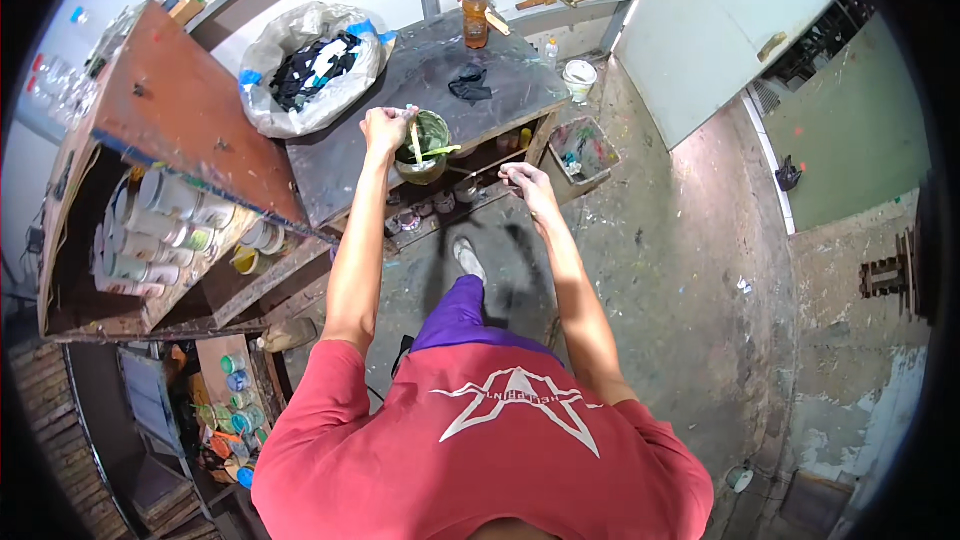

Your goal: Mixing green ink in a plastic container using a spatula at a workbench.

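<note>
A tub of dark green paint [420,176] stands at the front edge of the dark worktable. My left hand [386,130] is over its left rim, fingers closed around the top of a pale stirring stick [417,146] that reaches down into the tub. A bright green strip [441,151] lies across the tub's right rim. My right hand [530,189] hangs in the air beyond the table's front edge, right of the tub. Its fingers are curled together, and whatever they may hold is too small to name.
On the worktable [420,70] are a plastic sack [262,115] of dark scraps, a bottle of amber liquid [475,22] and a black cloth [470,84]. A white bucket [580,80] and an open bin [590,174] stand at right. Shelves with paint tubs [165,195] are at left.
</note>
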`<state>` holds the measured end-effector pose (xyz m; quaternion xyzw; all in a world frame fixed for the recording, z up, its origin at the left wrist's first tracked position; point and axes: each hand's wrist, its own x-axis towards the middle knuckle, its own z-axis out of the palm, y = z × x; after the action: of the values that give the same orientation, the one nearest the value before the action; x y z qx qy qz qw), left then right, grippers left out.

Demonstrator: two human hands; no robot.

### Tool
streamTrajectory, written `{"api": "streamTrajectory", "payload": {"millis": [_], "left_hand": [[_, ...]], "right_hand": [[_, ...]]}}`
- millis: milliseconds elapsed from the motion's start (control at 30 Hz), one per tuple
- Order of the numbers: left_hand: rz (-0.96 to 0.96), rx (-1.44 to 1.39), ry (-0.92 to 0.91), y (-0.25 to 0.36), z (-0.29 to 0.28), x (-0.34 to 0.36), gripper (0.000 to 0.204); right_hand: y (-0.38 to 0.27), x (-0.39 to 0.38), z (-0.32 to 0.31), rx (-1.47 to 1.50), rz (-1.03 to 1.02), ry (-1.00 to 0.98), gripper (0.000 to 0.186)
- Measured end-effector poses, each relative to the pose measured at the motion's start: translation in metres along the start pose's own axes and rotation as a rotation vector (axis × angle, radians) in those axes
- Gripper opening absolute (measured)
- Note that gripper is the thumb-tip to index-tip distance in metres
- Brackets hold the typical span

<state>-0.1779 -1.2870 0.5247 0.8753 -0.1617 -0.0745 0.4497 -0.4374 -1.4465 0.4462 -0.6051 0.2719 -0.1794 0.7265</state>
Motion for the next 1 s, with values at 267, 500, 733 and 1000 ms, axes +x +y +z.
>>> {"api": "streamTrajectory", "payload": {"millis": [267, 500, 733, 1000], "left_hand": [[-0.091, -0.084, -0.017, -0.013, 0.036, 0.095, 0.036], [-0.054, -0.015, -0.046, -0.032, 0.079, 0.151, 0.037], [-0.138, -0.022, 0.093, -0.024, 0.066, 0.155, 0.036], [-0.214, -0.176, 0.411, -0.009, 0.056, 0.099, 0.027]], "right_hand": [[0.005, 0.172, 0.026, -0.662, -0.079, 0.061, 0.026], [0.041, 0.286, 0.019, -0.992, -0.538, 0.069, 0.049], [0.03, 0.344, 0.041, -1.207, -0.575, -0.118, 0.063], [0.052, 0.369, -0.01, -0.74, -0.323, -0.182, 0.027]]}}
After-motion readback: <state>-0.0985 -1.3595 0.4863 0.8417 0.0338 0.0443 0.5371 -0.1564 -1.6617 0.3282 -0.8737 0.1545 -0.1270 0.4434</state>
